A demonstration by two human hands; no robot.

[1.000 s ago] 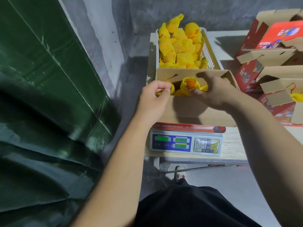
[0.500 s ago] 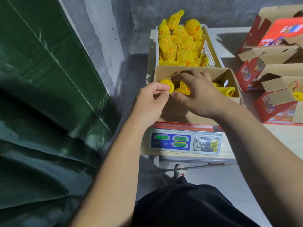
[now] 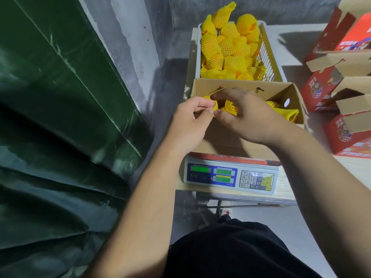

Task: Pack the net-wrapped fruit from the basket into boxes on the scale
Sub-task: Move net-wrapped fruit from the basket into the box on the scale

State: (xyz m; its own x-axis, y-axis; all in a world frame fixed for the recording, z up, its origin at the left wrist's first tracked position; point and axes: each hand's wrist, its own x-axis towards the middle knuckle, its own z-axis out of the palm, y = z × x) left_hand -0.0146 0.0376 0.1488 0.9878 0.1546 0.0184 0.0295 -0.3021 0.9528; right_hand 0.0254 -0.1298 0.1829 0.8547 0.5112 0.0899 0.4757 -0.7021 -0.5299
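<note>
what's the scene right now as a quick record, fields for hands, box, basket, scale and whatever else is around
left hand: left hand pinches yellow netting at the box's near-left corner
right hand: right hand curls over a net-wrapped fruit inside the box
box: open cardboard box on the scale, a few wrapped fruits inside
basket: white basket behind the box, heaped with yellow-netted fruit
scale: digital scale, green displays lit, digits unreadable
other boxes: red printed boxes to the right, flaps open
left side: green tarp
</note>
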